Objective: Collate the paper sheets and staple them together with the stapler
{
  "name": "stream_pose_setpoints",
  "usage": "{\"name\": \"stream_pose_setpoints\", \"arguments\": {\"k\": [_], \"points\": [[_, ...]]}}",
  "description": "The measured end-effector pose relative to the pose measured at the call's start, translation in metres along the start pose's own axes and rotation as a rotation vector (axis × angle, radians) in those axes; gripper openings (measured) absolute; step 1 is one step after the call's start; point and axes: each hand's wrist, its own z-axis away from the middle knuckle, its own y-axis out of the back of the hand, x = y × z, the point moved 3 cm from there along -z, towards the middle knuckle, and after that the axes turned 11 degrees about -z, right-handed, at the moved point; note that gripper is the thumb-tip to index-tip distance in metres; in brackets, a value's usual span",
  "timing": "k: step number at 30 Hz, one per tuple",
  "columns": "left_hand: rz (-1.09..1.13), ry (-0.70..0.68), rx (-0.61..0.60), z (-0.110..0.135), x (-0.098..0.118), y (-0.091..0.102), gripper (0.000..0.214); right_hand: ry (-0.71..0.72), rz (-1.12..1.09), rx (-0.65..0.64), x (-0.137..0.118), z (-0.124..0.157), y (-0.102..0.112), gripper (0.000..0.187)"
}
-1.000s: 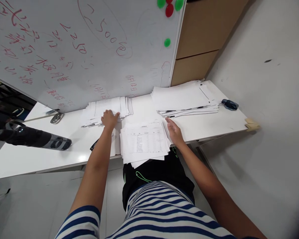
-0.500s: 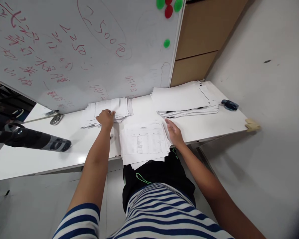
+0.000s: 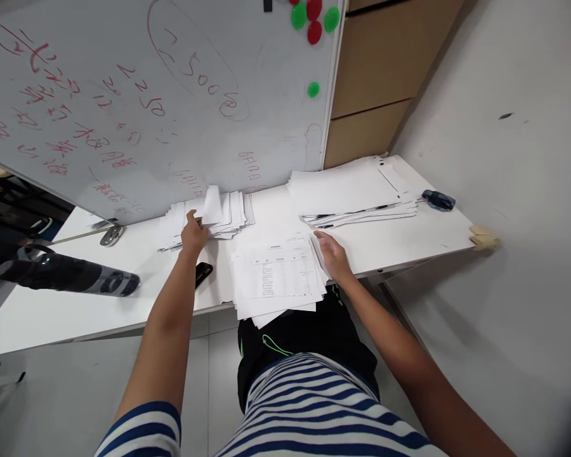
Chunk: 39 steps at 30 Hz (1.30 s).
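My left hand (image 3: 195, 235) is at the left stack of papers (image 3: 235, 212), its fingers closed on the edge of a sheet of paper (image 3: 212, 206) that bends upward off the stack. Printed pages with a table of text form a middle pile (image 3: 280, 273), which overhangs the desk's front edge. Against the right side of that pile rests my right hand (image 3: 332, 255), fingers stretched out and holding nothing. A larger stack of mostly blank-faced sheets (image 3: 342, 190) lies just beyond it.
On the white desk (image 3: 171, 289) are a black phone (image 3: 203, 274), a dark bottle (image 3: 76, 276) on its side, a mouse (image 3: 111, 235) and a dark blue object (image 3: 438, 200). A whiteboard (image 3: 266, 127) and cardboard boxes (image 3: 368, 133) stand behind. A wall (image 3: 514, 190) is at right.
My left hand has shifted slightly left, and a sheet under it now curls up from the left stack. The phone has come into fuller view. My right hand stays by the middle pile.
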Motion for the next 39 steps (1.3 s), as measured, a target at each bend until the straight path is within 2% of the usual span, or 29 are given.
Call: {"name": "stream_pose_setpoints", "arguments": {"k": [4, 8, 13, 19, 22, 24, 26, 29, 32, 34, 36, 39], "points": [[0.135, 0.082, -0.012, 0.004, 0.002, -0.001, 0.066, 0.006, 0.015, -0.003, 0.001, 0.000, 0.000, 0.056], [0.005, 0.179, 0.015, 0.001, 0.021, -0.004, 0.071, 0.007, 0.023, 0.000, 0.002, 0.000, 0.000, 0.056], [-0.125, 0.161, 0.039, 0.002, 0.036, -0.010, 0.041, 0.005, 0.016, 0.000, 0.005, -0.001, 0.000, 0.055], [-0.121, 0.146, 0.067, 0.005, 0.035, -0.010, 0.029, -0.006, 0.001, 0.007, 0.004, -0.001, 0.000, 0.056], [0.072, 0.247, 0.018, -0.001, 0.029, -0.003, 0.030, -0.016, 0.000, 0.011, 0.001, -0.001, -0.001, 0.056], [0.283, 0.320, -0.036, -0.003, 0.026, 0.006, 0.031, -0.012, -0.004, 0.009, 0.000, -0.001, -0.001, 0.056], [0.547, 0.349, -0.063, 0.007, 0.029, 0.018, 0.035, -0.005, -0.008, 0.007, 0.001, -0.002, 0.000, 0.055], [1.025, 0.291, -0.127, 0.050, 0.048, 0.042, 0.041, 0.009, -0.013, -0.002, 0.003, -0.002, 0.003, 0.055], [1.404, 0.164, -0.356, 0.123, 0.080, 0.059, 0.043, 0.026, -0.010, -0.008, -0.003, 0.003, 0.001, 0.061], [1.566, 0.148, -0.514, 0.174, 0.100, 0.064, 0.041, 0.033, -0.048, -0.044, -0.016, 0.013, -0.006, 0.066], [1.734, 0.169, -0.633, 0.215, 0.116, 0.065, 0.044, 0.024, -0.173, -0.150, -0.037, 0.029, -0.020, 0.072], [1.905, 0.212, -0.682, 0.251, 0.127, 0.062, 0.047, -0.063, -0.406, -0.319, -0.072, 0.052, -0.043, 0.069]]}}
